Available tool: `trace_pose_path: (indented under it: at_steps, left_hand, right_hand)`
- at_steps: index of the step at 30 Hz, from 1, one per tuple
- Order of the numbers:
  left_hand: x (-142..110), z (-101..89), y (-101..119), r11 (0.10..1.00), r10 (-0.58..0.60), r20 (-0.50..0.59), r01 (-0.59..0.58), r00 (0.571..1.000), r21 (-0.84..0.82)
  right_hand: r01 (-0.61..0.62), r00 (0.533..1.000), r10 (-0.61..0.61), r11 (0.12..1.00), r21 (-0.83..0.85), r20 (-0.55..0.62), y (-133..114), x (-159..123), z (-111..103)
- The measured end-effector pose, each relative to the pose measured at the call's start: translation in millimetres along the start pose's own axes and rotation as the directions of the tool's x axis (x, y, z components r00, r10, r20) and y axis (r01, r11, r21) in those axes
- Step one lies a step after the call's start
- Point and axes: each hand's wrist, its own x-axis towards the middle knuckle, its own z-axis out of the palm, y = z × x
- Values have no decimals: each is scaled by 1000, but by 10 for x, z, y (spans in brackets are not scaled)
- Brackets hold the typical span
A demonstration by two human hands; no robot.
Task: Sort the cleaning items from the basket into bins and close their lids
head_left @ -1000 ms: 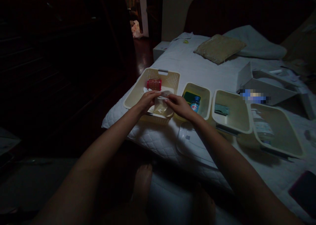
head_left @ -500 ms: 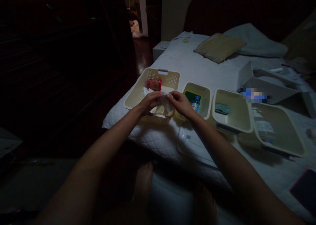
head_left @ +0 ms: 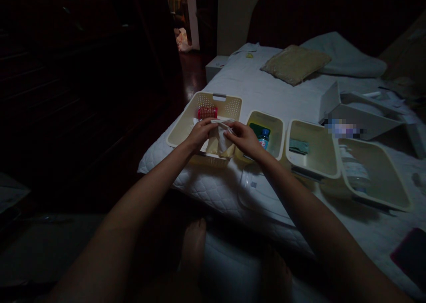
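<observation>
Between my two hands hangs a limp, pale piece of cloth (head_left: pixel 218 139), pinched along its upper edge; its exact kind is too dim to make out. My left hand (head_left: pixel 200 133) grips its left corner, with fingers closed. On the other side my right hand (head_left: pixel 244 139) has thumb and fingers closed on its right edge. Both hands are above the front of a large cream basket (head_left: pixel 181 123) with perforated walls. Inside that basket lies a red patterned item (head_left: pixel 207 112), and white material shows partly behind my left hand.
Right of the basket, a cream bin (head_left: pixel 281 136) holds a blue-capped bottle (head_left: pixel 264 138). Another bin (head_left: pixel 324 156) holds a folded grey-green cloth (head_left: pixel 298 146); a third (head_left: pixel 388 174) holds a pump bottle (head_left: pixel 354 170). A clear lid (head_left: pixel 256 192) lies in front. Pillows (head_left: pixel 296 64) and an open box (head_left: pixel 362 112) are farther back.
The cloth's top edge has risen slightly and now folds over into two layers near my right fingers. Both hands have stayed in nearly the same place above the basket.
</observation>
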Motion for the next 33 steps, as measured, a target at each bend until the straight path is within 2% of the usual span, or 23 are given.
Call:
trace_pose_path:
  at_steps: [7, 11, 18, 26, 30, 33]
  left_hand:
    - [51, -22, -27, 999, 34, 8, -34, 999, 11]
    - [50, -16, -23, 999, 29, -6, -28, 1000, 22]
    - [11, 37, 27, 1000, 0, 33, -1, 999, 30]
    - [-16, 83, 21, 999, -20, 73, 16, 997, 45]
    - [13, 68, -2, 994, 28, 35, -31, 999, 109]
    - [57, 32, -42, 971, 115, -18, -109, 993, 213]
  right_hand:
    - [-20, 992, 12, 998, -64, -128, 28, 28, -127]
    - [-21, 987, 0, 991, -129, -164, 49, 24, -150]
    - [68, 982, -112, 961, -267, -152, 84, 16, -160]
    - [20, 994, -55, 936, -352, -90, -18, -3, -178]
    - [-26, 996, -6, 938, -344, -90, -73, 4, -181]
    - [-35, 992, -6, 947, -320, -124, -114, 19, -185]
